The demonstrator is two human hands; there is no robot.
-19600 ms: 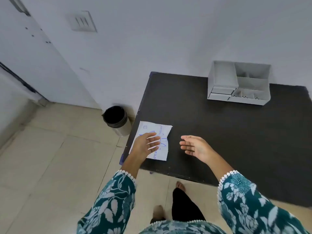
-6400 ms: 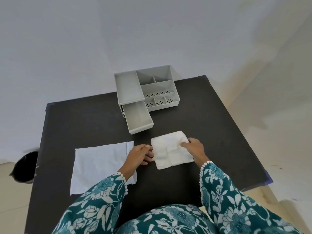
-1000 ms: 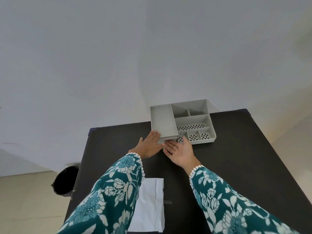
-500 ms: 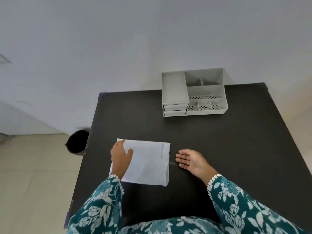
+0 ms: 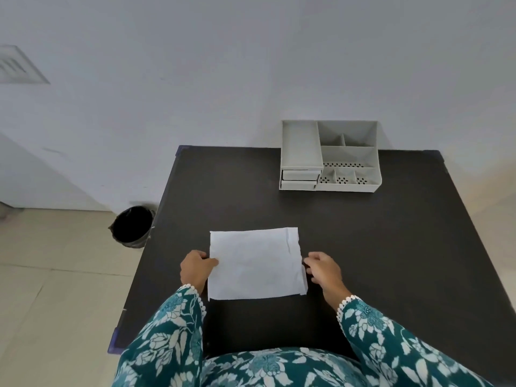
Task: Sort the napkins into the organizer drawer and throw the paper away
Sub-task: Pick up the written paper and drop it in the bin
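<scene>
A white sheet of paper (image 5: 255,263) lies flat on the black table (image 5: 363,233), near its front edge. My left hand (image 5: 196,268) curls its fingers onto the paper's left edge. My right hand (image 5: 324,268) pinches the paper's right edge. The grey organizer (image 5: 329,156) stands at the back of the table against the wall, both of its small drawers (image 5: 300,180) pushed in. No napkins are in sight.
A black-lined waste bin (image 5: 132,227) stands on the tiled floor to the left of the table, near the wall. The white wall runs directly behind the table. My patterned sleeves fill the bottom of the view.
The organizer drawer was pushed shut a second ago. Since then both hands came back to the paper; the right hand went from lying open beside it to gripping its right edge.
</scene>
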